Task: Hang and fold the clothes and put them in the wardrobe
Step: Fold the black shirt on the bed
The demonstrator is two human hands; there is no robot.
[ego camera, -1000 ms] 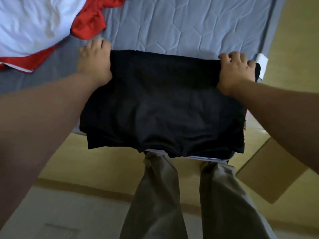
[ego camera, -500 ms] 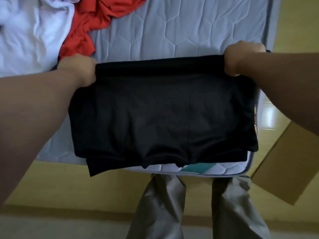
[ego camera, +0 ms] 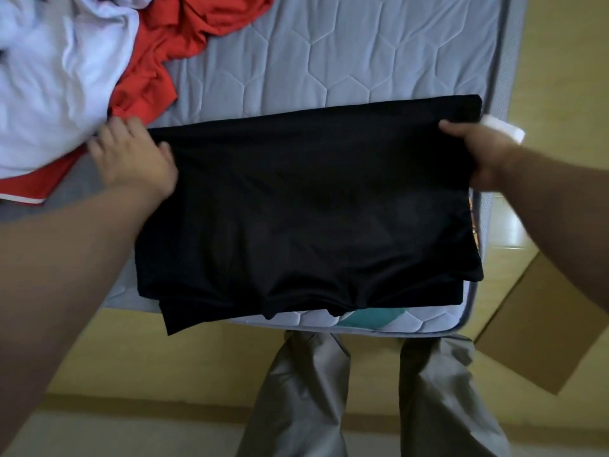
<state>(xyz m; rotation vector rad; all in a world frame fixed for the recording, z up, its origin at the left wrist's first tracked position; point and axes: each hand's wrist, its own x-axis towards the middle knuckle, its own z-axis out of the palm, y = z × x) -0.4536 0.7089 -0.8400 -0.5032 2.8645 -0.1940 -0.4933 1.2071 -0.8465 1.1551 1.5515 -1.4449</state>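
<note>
The white label (ego camera: 504,130) at the corner of the grey quilted mattress (ego camera: 362,61) is unreadable. Before, both fists gripped the far edge of the folded black fabric garment (ego camera: 313,209). Now the left hand (ego camera: 131,159) rests flat at its left corner, fingers spread, and the right hand (ego camera: 484,153) pinches its right edge. It lies across the mattress's near end (long axis left-right).

Both bare arms reach forward, one from each side. The left hand (ego camera: 131,158) lies flat with its fingers straight and a little spread, and its thumb side touches the left edge of the black cloth (ego camera: 306,209). The right hand (ego camera: 478,153) holds the cloth's right edge, thumb on top and the other fingers hidden under it.
</note>
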